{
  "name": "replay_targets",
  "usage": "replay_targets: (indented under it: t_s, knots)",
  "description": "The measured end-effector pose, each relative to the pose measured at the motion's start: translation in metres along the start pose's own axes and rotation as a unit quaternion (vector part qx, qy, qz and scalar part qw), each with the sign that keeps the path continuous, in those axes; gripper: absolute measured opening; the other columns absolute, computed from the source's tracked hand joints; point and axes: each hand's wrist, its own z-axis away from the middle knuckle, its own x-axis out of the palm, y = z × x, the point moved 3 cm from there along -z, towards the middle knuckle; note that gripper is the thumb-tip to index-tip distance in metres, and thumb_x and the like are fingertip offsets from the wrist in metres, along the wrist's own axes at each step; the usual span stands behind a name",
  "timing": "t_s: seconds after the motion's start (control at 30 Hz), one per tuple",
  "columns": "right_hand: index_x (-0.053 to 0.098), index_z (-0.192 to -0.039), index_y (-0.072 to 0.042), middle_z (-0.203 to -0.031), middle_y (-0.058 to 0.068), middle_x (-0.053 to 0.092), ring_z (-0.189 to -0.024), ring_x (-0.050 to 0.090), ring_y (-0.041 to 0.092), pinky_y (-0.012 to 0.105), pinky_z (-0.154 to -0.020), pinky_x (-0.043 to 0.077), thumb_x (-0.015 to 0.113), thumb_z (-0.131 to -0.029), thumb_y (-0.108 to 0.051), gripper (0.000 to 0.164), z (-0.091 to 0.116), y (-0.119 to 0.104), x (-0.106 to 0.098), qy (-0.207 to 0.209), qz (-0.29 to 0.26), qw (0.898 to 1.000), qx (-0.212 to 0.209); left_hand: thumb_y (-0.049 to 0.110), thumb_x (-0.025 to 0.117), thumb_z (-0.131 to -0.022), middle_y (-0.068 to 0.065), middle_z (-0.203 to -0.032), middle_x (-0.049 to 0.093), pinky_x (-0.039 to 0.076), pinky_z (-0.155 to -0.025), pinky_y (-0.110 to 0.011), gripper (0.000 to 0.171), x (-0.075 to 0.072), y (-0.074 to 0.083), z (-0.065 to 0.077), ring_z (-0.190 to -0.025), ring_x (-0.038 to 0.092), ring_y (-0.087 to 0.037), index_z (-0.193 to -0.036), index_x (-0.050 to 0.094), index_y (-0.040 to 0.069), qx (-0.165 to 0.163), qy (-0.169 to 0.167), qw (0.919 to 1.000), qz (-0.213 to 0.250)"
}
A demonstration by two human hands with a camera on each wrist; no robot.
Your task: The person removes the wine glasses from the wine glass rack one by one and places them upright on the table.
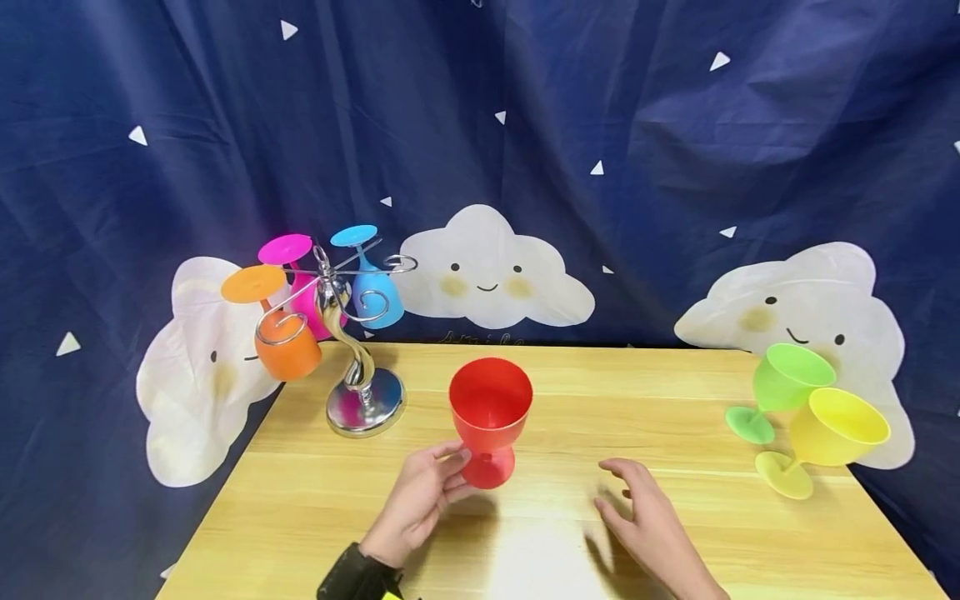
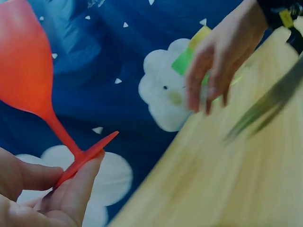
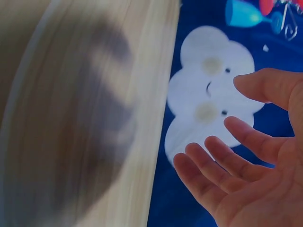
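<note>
My left hand (image 1: pixel 422 498) pinches the foot of a red goblet (image 1: pixel 491 404) between thumb and fingers, with the bowl upward and slightly tilted. In the left wrist view the thumb lies on top of the foot and the fingers beneath it. My right hand (image 1: pixel 643 517) hovers over the table to the right of the goblet, fingers loosely spread and nothing in them; the right wrist view shows the bare palm. At the left stands a metal goblet rack (image 1: pixel 365 400) with an orange goblet (image 1: pixel 288 346), a magenta goblet (image 1: pixel 287 248) and a blue goblet (image 1: pixel 377 292) hanging upside down.
A green goblet (image 1: pixel 791 375) and a yellow goblet (image 1: pixel 836 427) stand at the right side of the wooden table (image 1: pixel 600 383). Behind the table hangs a dark blue curtain (image 1: pixel 450 100) with white cloud faces and small triangles.
</note>
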Motion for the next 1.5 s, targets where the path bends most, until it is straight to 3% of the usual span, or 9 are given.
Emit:
replay_targets:
  t_s: [0.2, 0.37, 0.47, 0.6, 0.93, 1.2, 1.3, 1.5]
  knots:
    - [0.066, -0.140, -0.005, -0.132, 0.007, 0.072, -0.112, 0.072, 0.028, 0.039, -0.089, 0.065, 0.086, -0.087, -0.002, 0.056, -0.007, -0.030, 0.010, 0.004, -0.045, 0.999, -0.019, 0.003, 0.056, -0.109, -0.010, -0.112, 0.078, 0.066, -0.094, -0.037, 0.024, 0.013, -0.044, 0.000, -0.099, 0.078, -0.016, -0.130, 0.060, -0.008, -0.020, -0.008, 0.9980, 0.059]
    - [0.065, -0.144, -0.011, -0.133, 0.002, 0.074, -0.114, 0.073, 0.023, 0.037, -0.092, 0.066, 0.086, -0.088, -0.002, 0.061, -0.008, -0.051, 0.019, -0.001, -0.098, 0.994, -0.053, 0.002, 0.055, -0.109, -0.014, -0.115, 0.078, 0.065, -0.098, -0.042, 0.021, 0.027, -0.073, 0.006, -0.102, 0.077, -0.020, -0.127, 0.063, -0.007, -0.035, -0.002, 0.9940, 0.104]
    - [0.069, -0.137, -0.016, -0.129, -0.004, 0.074, -0.115, 0.072, 0.015, 0.035, -0.092, 0.067, 0.085, -0.088, 0.001, 0.055, -0.005, -0.060, 0.027, -0.010, -0.146, 0.988, -0.058, 0.000, 0.055, -0.109, -0.017, -0.117, 0.079, 0.065, -0.099, -0.044, 0.023, 0.036, -0.086, 0.009, -0.101, 0.078, -0.021, -0.129, 0.063, -0.009, -0.043, 0.009, 0.9913, 0.124]
    - [0.073, -0.120, -0.023, -0.114, -0.010, 0.076, -0.105, 0.071, 0.004, 0.031, -0.087, 0.067, 0.086, -0.087, 0.001, 0.043, -0.001, -0.065, 0.037, -0.023, -0.185, 0.982, -0.029, 0.000, 0.054, -0.109, -0.017, -0.108, 0.079, 0.066, -0.094, -0.040, 0.023, 0.044, -0.098, 0.012, -0.097, 0.078, -0.019, -0.128, 0.063, -0.010, -0.051, 0.021, 0.9896, 0.133]
    - [0.077, -0.098, -0.024, -0.094, -0.014, 0.078, -0.087, 0.068, -0.001, 0.026, -0.072, 0.063, 0.086, -0.080, 0.007, 0.037, 0.000, -0.064, 0.044, 0.014, -0.155, 0.987, 0.036, 0.000, 0.057, -0.107, -0.013, -0.108, 0.079, 0.067, -0.092, -0.040, 0.025, 0.054, -0.107, 0.018, -0.094, 0.078, -0.018, -0.130, 0.060, -0.011, -0.054, 0.048, 0.9887, 0.131]
    - [0.078, -0.097, -0.023, -0.094, -0.011, 0.078, -0.087, 0.069, 0.000, 0.026, -0.070, 0.064, 0.087, -0.079, 0.007, 0.035, -0.003, -0.063, 0.043, 0.019, -0.153, 0.988, 0.024, 0.003, 0.054, -0.110, -0.016, -0.114, 0.078, 0.065, -0.097, -0.044, 0.033, 0.055, -0.106, 0.018, -0.099, 0.078, -0.020, -0.138, 0.052, -0.015, -0.055, 0.048, 0.9889, 0.130]
    - [0.078, -0.099, -0.019, -0.096, -0.007, 0.080, -0.089, 0.071, 0.002, 0.026, -0.071, 0.065, 0.085, -0.081, 0.008, 0.033, -0.005, -0.061, 0.043, 0.006, -0.156, 0.987, 0.026, 0.004, 0.051, -0.111, -0.020, -0.121, 0.076, 0.064, -0.100, -0.046, 0.039, 0.055, -0.103, 0.017, -0.103, 0.077, -0.022, -0.143, 0.046, -0.019, -0.052, 0.041, 0.9897, 0.127]
    - [0.078, -0.104, -0.014, -0.104, 0.000, 0.082, -0.099, 0.078, 0.019, 0.026, -0.077, 0.067, 0.084, -0.088, 0.002, 0.024, -0.013, -0.051, 0.039, -0.042, -0.169, 0.983, 0.059, 0.004, 0.045, -0.113, -0.033, -0.138, 0.068, 0.061, -0.104, -0.048, 0.047, 0.055, -0.098, 0.014, -0.113, 0.076, -0.026, -0.150, 0.041, -0.024, -0.050, 0.019, 0.9941, 0.095]
